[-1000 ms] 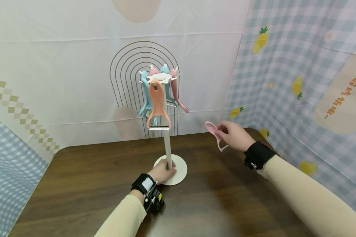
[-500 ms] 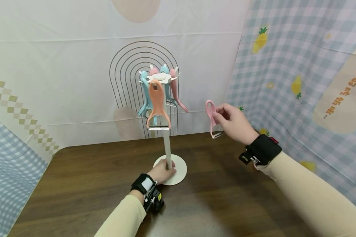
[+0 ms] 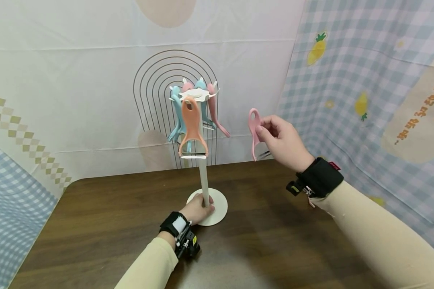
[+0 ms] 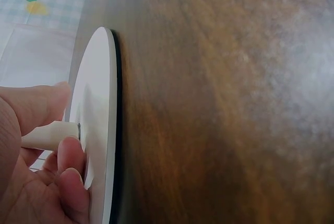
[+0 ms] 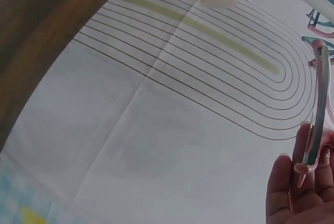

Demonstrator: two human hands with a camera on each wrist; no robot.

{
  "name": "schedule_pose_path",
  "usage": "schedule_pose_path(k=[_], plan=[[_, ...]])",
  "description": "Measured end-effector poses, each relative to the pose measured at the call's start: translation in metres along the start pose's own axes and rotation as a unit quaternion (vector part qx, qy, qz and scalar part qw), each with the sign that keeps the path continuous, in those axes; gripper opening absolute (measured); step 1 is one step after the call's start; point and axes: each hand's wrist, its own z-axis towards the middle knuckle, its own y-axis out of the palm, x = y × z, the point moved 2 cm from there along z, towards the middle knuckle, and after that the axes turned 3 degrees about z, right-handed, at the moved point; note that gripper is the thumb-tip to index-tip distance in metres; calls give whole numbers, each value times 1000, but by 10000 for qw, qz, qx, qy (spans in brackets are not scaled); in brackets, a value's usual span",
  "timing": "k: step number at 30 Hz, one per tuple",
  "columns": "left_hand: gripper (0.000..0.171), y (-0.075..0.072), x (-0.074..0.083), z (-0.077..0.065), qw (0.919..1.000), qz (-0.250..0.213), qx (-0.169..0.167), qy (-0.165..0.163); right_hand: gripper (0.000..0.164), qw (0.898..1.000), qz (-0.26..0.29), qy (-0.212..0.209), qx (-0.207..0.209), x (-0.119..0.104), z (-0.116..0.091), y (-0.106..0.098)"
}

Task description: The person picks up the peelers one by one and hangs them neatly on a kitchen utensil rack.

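My left hand (image 3: 199, 209) grips the pole of a white stand (image 3: 203, 176) low down, just above its round base (image 3: 220, 206). In the left wrist view the thumb and fingers curl round the pole (image 4: 49, 135) close to the base's disc (image 4: 96, 93). My right hand (image 3: 283, 140) pinches a pink Y-shaped peeler (image 3: 254, 125) by its handle, raised to the right of the stand, loop end up and blade down. From the stand's hooked top (image 3: 195, 95) hang an orange peeler (image 3: 192, 124) in front, blue peelers (image 3: 179, 114) and a pink peeler (image 3: 213, 106); a further pink one is partly hidden.
The stand is on a dark brown wooden table (image 3: 123, 224). Behind it hangs a white cloth (image 3: 83, 100), with a blue checked cloth (image 3: 351, 80) at the right. A camera on a black band (image 3: 320, 178) is strapped to the right wrist.
My right hand has lifted the pink peeler from low over the table's back right and turned it more upright, slightly leftward lately. The left hand and the stand stay put.
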Motion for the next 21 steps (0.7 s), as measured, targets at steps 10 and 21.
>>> schedule_pose_path(k=[10, 21], plan=[[11, 0, 2, -1, 10000, -65, 17, 29, 14, 9988, -34, -490, 19, -11, 23, 3], [13, -1, 6, -4, 10000, -86, 21, -7, 14, 9960, 216, -862, 10, -40, 35, 16]])
